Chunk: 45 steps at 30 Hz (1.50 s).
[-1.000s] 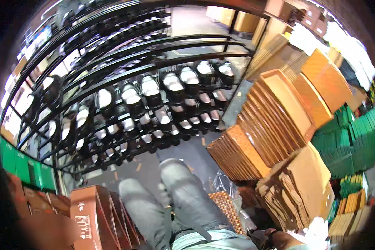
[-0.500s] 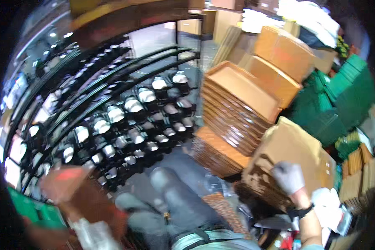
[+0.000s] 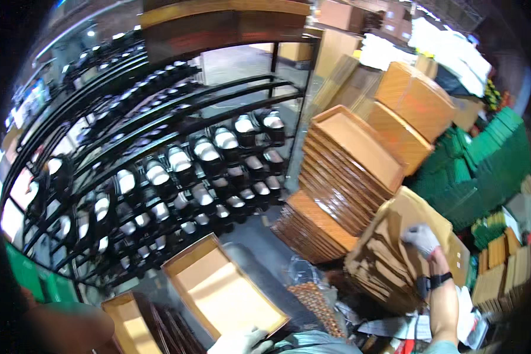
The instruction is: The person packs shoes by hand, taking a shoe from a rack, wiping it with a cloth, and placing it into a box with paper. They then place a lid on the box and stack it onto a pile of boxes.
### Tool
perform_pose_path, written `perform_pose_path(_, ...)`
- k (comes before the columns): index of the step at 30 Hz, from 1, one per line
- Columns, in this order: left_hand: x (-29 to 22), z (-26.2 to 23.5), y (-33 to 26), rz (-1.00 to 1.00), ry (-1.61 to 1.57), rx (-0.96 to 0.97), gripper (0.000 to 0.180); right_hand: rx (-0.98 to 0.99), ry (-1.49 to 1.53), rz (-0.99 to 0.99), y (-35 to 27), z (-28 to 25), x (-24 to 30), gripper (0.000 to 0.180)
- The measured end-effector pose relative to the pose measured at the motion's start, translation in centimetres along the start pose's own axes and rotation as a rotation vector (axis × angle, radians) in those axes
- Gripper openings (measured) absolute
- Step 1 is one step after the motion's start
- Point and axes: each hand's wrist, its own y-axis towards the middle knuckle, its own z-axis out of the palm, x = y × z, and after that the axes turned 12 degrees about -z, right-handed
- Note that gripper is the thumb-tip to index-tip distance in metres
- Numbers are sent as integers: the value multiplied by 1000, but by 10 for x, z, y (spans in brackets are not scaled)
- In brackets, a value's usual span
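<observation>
An open shallow box [image 3: 227, 289], brown at the rim and pale tan inside, lies tilted over my lap with its hollow facing up. My gloved left hand [image 3: 240, 342] has hold of it at the near edge, by the bottom of the view. My right hand [image 3: 422, 239], gloved too, with a black band [image 3: 436, 281] at the wrist, rests on a stack of brown paper [image 3: 389, 253] with its fingers bent; I can't tell whether they pinch a sheet. One dark trouser leg [image 3: 274, 283] shows just right of the box, and beside it lies a brown beaded cover [image 3: 315, 301]. To the left of the box another open box [image 3: 130, 327] stands near. Beyond the paper rise a stack of brown trays [image 3: 354, 168] and, behind that, orange-brown cartons [image 3: 416, 88]; green boxes [image 3: 484, 177] are piled farther right. Ahead and leftward, a black metal rack [image 3: 274, 68] carries rows of black shoes [image 3: 207, 154] with whitish insides. More green boxes [image 3: 32, 274] sit at the far left.
</observation>
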Motion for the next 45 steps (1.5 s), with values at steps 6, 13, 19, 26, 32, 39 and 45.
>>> perform_pose_path(6, -52, -48, 60, 189, -562, -227, 90, 98, 814, -20, -8, 42, 167, 20)
perform_pose_path(13, -72, -48, 98, -127, -842, -404, 46, 331, 508, -571, 16, 163, 372, 21)
perform_pose_path(19, 92, -33, -5, -620, -646, -775, 56, 41, 175, -1412, 50, 288, 601, 63)
perform_pose_path(26, 167, 82, 51, -532, -312, -1239, 30, 269, -175, -1151, -11, 406, 935, 103)
perform_pose_path(32, 148, 26, 28, -770, -384, -870, 41, 409, -270, -927, -19, 467, 1020, 108)
perform_pose_path(39, 212, 103, 90, -638, -799, -828, 33, 509, -283, -925, -76, 500, 1056, 119)
perform_pose_path(45, 151, 8, 35, -632, -382, -944, 33, 615, -272, -1177, 38, 474, 1018, 87)
